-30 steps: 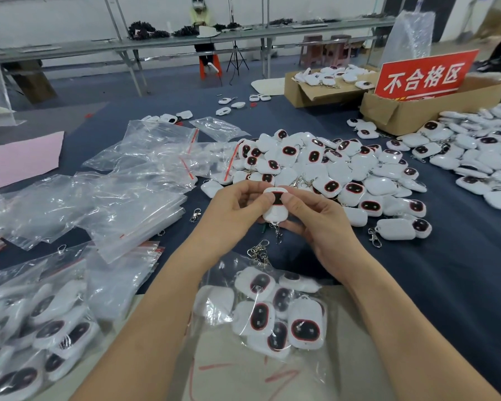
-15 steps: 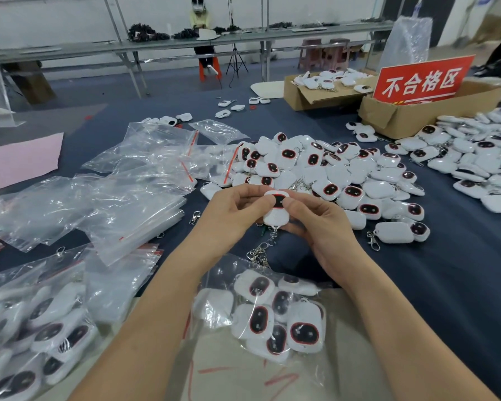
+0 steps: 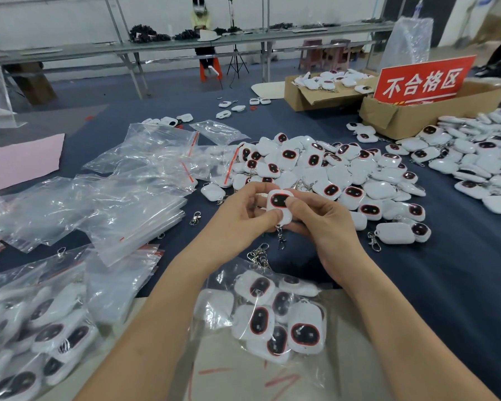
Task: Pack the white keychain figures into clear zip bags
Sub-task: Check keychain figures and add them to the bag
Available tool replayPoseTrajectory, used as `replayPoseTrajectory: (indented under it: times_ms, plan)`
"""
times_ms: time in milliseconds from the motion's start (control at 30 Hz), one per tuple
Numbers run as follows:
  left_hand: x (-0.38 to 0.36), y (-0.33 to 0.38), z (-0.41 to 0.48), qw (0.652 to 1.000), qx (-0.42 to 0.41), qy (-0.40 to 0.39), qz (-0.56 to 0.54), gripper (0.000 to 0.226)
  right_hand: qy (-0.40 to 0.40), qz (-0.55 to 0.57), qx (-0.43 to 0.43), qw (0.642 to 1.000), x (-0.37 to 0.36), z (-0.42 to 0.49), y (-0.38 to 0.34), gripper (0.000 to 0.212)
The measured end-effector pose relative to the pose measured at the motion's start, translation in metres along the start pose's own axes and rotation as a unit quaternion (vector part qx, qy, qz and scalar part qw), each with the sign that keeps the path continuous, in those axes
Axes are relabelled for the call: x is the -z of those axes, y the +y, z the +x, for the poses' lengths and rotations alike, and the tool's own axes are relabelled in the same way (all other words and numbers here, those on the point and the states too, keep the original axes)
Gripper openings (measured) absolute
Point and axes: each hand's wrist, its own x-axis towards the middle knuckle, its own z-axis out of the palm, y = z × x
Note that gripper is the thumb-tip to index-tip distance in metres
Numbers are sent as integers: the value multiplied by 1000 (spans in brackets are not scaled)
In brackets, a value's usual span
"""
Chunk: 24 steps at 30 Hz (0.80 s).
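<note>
Change: the keychain figure (image 3: 279, 202) is now turned so that its dark, red-rimmed face is shown; a moment ago that face was half covered by both thumbs.
Hands: the left hand (image 3: 243, 224) and the right hand (image 3: 327, 227) are brought together, and the figure is pinched between them above the desk (image 3: 446, 285), its metal clasp (image 3: 280, 240) left hanging below.
Meaning: the piece is judged to be under inspection and not yet bagged.
Filled bag: a clear zip bag (image 3: 275, 314) of figures is laid just below the wrists; whether its seal is closed cannot be told.
Loose pile: unpacked figures (image 3: 330, 169) are heaped just beyond the fingers.
Empty bags: a stack (image 3: 122, 209) is kept to the left, within reach.
Edges: a cardboard box (image 3: 434, 123) with a red sign (image 3: 422, 82) is set far right.
Room: bare cloth is left right of the forearms.
</note>
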Motion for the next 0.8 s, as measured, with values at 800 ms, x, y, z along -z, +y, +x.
replayPoseTrajectory:
  times_ms: [800]
  plan:
    - [-7, -8, 8, 994, -45, 84, 50, 16, 0, -69, 19, 997, 4, 1, 5, 15]
